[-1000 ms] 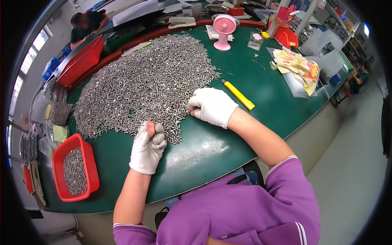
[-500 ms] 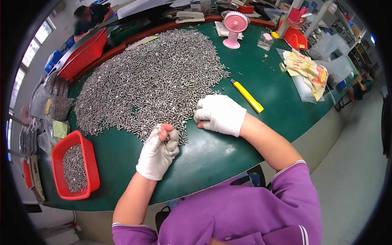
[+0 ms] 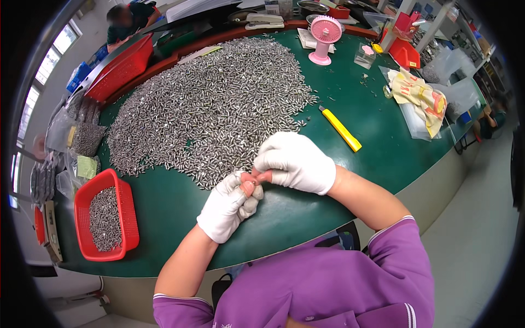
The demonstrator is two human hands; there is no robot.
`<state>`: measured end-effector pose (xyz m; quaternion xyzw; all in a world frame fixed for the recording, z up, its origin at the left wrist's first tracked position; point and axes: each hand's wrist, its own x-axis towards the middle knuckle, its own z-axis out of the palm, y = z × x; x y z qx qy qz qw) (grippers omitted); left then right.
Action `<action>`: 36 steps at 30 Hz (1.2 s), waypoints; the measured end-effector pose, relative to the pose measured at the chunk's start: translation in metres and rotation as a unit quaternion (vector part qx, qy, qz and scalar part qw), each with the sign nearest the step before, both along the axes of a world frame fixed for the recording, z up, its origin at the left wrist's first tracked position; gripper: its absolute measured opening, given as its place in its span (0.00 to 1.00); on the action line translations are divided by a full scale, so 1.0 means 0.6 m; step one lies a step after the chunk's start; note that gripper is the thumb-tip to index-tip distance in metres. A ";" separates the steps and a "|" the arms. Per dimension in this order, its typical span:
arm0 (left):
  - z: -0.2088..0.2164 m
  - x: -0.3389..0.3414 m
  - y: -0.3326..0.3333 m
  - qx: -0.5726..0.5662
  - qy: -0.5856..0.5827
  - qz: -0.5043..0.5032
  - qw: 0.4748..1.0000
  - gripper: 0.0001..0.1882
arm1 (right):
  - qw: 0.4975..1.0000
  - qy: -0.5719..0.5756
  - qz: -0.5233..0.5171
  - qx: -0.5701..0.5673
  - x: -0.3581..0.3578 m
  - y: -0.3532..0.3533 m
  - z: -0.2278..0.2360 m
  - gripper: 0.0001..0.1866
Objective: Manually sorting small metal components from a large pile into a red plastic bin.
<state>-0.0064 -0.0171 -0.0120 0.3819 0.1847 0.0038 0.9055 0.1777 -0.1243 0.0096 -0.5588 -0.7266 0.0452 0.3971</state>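
A broad heap of small silvery metal pieces, like short pins or screws, covers much of the green table. My left hand, in a white glove with bare fingertips, is pinched closed at the heap's near edge. Against its fingertips come the thumb and finger of my right hand, gloved the same way and also pinched. Whatever sits between the fingertips is too small and too covered to make out. To the left stands a red plastic basket with more of the metal pieces in it.
A yellow utility knife lies right of the heap. Behind it stand a pink fan and a small clear box. A printed cloth lies on plastic bags at the right. Bagged parts crowd the left edge; a person sits beyond.
My hands have come together: the left moved slightly right, and the right moved a little right and down, its fingertips now meeting the left's. The whole view shifted slightly.
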 end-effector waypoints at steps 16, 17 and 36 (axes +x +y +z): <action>-0.004 0.000 0.004 -0.001 -0.012 0.033 0.999 0.11 | 0.975 -0.104 -0.168 -0.102 0.017 0.010 -0.034 0.05; -0.004 0.000 0.004 -0.001 -0.013 0.033 0.999 0.11 | 0.975 -0.106 -0.165 -0.107 0.016 0.010 -0.036 0.05; -0.007 0.004 0.002 0.010 -0.022 0.029 0.999 0.08 | 0.999 -0.006 -0.034 -0.014 -0.011 0.006 -0.009 0.07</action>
